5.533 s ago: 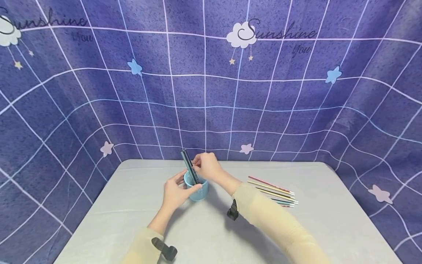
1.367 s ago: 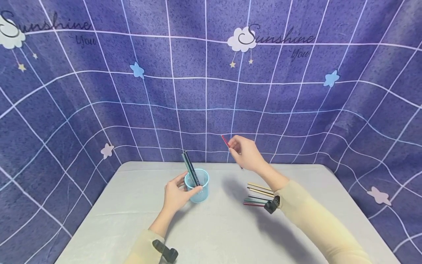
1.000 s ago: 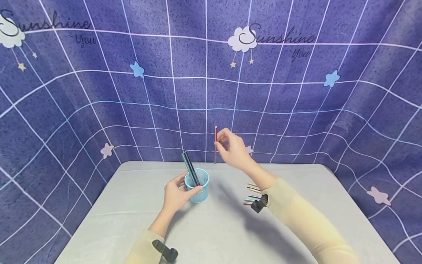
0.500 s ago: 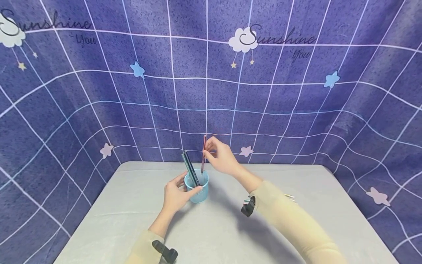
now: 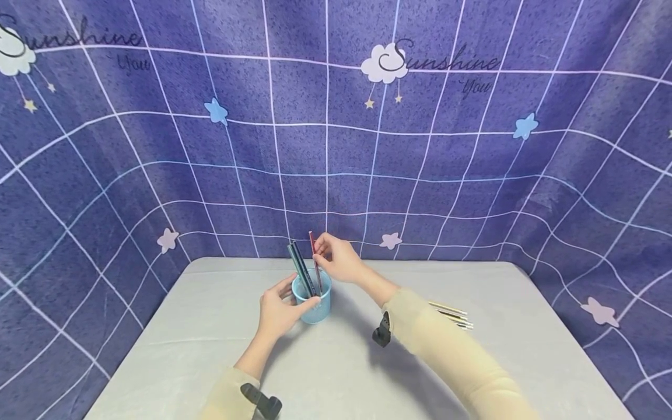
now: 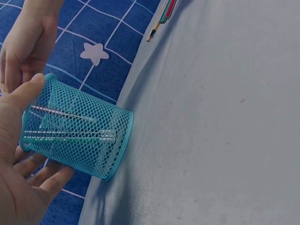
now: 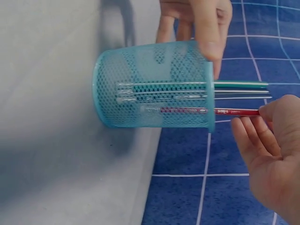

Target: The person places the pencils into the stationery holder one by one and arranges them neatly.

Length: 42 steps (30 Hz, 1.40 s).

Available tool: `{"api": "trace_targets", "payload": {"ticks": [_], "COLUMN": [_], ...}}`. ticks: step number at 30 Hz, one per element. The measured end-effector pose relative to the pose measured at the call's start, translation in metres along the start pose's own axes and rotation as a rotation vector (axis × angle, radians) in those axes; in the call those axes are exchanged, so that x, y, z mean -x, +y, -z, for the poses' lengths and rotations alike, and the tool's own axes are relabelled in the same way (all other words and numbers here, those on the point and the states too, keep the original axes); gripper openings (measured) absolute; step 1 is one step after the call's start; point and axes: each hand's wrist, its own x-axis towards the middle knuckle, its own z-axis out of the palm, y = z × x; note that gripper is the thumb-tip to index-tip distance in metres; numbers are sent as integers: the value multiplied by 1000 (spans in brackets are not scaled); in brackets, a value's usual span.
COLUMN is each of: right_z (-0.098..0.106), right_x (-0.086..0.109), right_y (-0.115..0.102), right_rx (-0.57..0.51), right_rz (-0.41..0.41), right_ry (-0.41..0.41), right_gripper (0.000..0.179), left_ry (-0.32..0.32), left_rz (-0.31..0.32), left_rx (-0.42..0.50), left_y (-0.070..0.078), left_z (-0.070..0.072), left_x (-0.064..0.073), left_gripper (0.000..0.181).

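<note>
A purple-blue cloth (image 5: 349, 149) hangs behind the table (image 5: 191, 329) and along both its sides, and it is printed with pale lines, stars (image 5: 525, 126), clouds (image 5: 382, 65) and the words "Sunshine You". The table is light grey with rounded far corners, and on its top lie soft shadows (image 5: 396, 361).

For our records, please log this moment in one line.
left hand: holds light-blue round mesh cup; right hand: pinches slim red pencil; lower end: inside cup

Light-blue mesh on the cup (image 5: 318, 314) at lower centre; red on one pencil (image 7: 227, 112) there, green and black on the pencils (image 5: 298, 262) beside it; white grid lines over the purple-blue backdrop (image 5: 349, 146) above.
</note>
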Motion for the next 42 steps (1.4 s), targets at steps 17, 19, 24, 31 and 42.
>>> {"api": "trace_targets", "payload": {"ticks": [17, 19, 24, 31, 42], "right_z": [-24, -24, -25, -23, 19], "right_x": [-5, -5, -6, -4, 10], "right_y": [7, 6, 3, 1, 21], "right_rx": [92, 91, 92, 97, 111], "right_rz": [-23, -24, -28, -30, -45], "right_ry": [-41, -38, -32, -20, 96], "right_gripper": [10, 10, 11, 11, 11], "left_ry": [-20, -18, -10, -10, 1], "left_rz": [-14, -17, -23, -19, 16], "left_rx": [-9, -14, -24, -9, 23], "left_y": [-2, -2, -2, 0, 1], "left_z": [0, 0, -1, -1, -1], "left_x": [0, 0, 0, -1, 0], "left_gripper": [84, 84, 85, 86, 85]}}
